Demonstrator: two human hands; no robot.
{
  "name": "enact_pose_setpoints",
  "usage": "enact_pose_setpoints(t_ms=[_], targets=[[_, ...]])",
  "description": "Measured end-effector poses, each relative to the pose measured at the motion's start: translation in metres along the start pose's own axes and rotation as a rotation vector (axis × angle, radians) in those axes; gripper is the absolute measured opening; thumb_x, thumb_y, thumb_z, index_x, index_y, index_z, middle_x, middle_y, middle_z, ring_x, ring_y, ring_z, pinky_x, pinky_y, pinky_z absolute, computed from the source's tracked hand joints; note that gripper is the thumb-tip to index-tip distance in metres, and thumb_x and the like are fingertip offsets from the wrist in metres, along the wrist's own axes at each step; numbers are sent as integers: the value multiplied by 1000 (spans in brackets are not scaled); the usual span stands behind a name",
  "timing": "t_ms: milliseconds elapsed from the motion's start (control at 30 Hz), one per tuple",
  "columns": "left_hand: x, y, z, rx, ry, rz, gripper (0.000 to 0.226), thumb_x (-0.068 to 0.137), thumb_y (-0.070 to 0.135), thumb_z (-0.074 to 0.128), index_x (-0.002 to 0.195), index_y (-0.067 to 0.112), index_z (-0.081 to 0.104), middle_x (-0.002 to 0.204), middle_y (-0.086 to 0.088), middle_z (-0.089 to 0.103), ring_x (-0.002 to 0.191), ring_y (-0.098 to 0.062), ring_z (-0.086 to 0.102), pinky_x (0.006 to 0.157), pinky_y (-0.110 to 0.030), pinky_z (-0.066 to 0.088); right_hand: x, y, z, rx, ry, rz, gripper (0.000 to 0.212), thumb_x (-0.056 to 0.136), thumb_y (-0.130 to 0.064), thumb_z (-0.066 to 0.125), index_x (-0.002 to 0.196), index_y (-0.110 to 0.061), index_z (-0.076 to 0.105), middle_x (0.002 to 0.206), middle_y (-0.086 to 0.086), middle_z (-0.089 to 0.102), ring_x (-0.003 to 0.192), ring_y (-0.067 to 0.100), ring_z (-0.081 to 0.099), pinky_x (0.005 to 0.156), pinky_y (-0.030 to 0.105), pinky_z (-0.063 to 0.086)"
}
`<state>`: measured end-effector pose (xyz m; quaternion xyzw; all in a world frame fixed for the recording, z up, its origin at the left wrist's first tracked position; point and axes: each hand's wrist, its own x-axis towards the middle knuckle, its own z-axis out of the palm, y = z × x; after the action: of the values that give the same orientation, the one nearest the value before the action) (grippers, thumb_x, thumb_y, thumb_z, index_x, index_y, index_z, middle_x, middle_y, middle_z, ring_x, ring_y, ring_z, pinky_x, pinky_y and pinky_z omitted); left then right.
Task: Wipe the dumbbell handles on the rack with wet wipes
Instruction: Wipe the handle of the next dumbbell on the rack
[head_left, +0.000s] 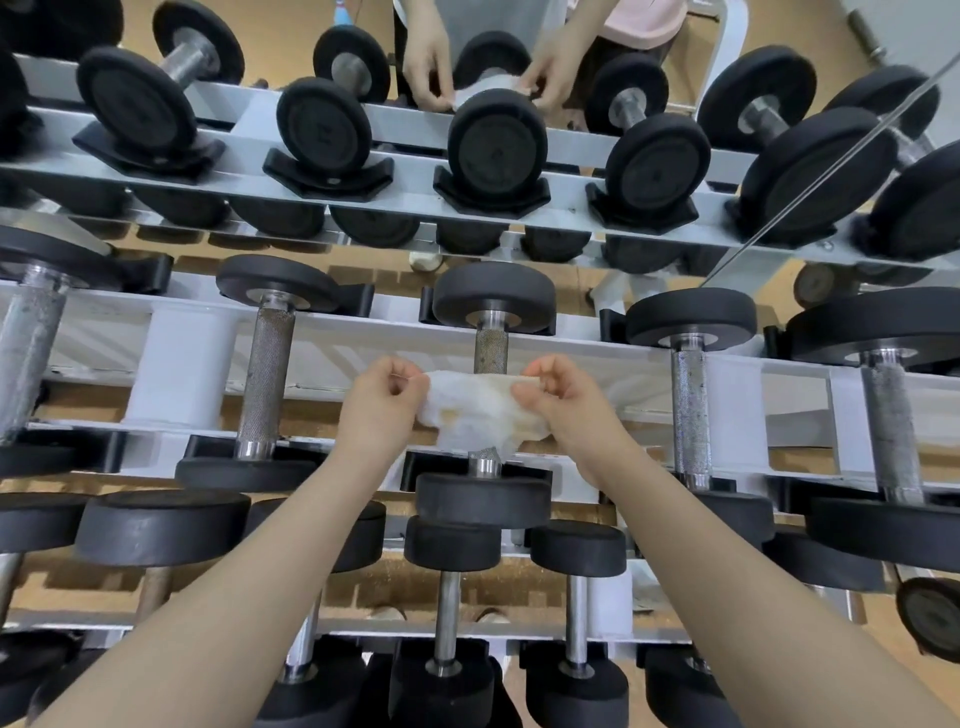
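We hold a white wet wipe (480, 410) stretched between both hands, draped over the knurled steel handle (491, 351) of the dumbbell directly in front of us. Our left hand (376, 402) pinches the wipe's left corner, thumb and forefinger pressed together on the fabric with the other fingers curled in. Our right hand (563, 397) does the same at the right corner, fingers curled and clamped on the wipe's upper edge. The wipe shows faint yellowish-brown stains and hangs loosely, covering the lower part of the handle; the upper part of the handle stays bare, up to the far black weight head (493, 296). The near weight head (483, 499) sits just below the wipe, resting in a black cradle on the white rack (182, 364).

To either side lie more dumbbells on the same tier, each with a bare knurled handle: one to the left (267, 374) and one to the right (690, 410), neither touched by the wipe. A lower tier of smaller dumbbells (448, 618) runs beneath our forearms. Above the rack a mirror (597, 31) repeats the scene, showing two hands and the wipe over the reflected dumbbell.
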<state>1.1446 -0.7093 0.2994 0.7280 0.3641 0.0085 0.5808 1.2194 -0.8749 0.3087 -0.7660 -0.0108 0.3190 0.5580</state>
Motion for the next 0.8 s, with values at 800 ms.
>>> enact_pose_setpoints(t_ms=[800], targets=[[-4, 16, 47, -90, -150, 13, 23, 98, 20, 44, 101, 9, 64, 92, -13, 69, 89, -28, 65, 85, -47, 52, 15, -16, 42, -157, 64, 54, 34, 101, -31, 31, 120, -9, 49, 110, 8, 59, 100, 20, 56, 90, 35, 45]])
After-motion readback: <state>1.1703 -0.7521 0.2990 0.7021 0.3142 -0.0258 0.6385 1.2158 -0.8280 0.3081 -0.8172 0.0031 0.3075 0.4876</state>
